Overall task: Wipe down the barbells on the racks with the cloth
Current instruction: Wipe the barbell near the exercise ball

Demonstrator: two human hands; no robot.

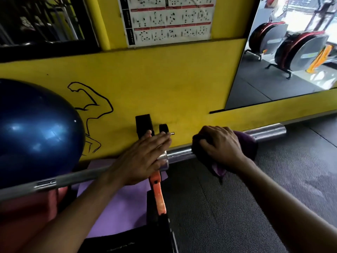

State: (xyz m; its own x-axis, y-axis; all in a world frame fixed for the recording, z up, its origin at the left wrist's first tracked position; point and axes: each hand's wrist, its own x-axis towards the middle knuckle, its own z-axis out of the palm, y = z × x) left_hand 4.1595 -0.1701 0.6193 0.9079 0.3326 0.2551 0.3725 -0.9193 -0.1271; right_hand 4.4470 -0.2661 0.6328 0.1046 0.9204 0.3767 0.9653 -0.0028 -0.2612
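Two hands share the work: the left hand (140,159) lies flat with straight fingers on the barbell (182,154) to steady it, while the right hand (221,146) grips the cloth (246,143) around the sleeve to wipe.

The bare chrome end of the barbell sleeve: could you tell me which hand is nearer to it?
Right. The right hand grips the purple cloth around the barbell sleeve beside that bare end; the left hand rests farther along, at the collar.
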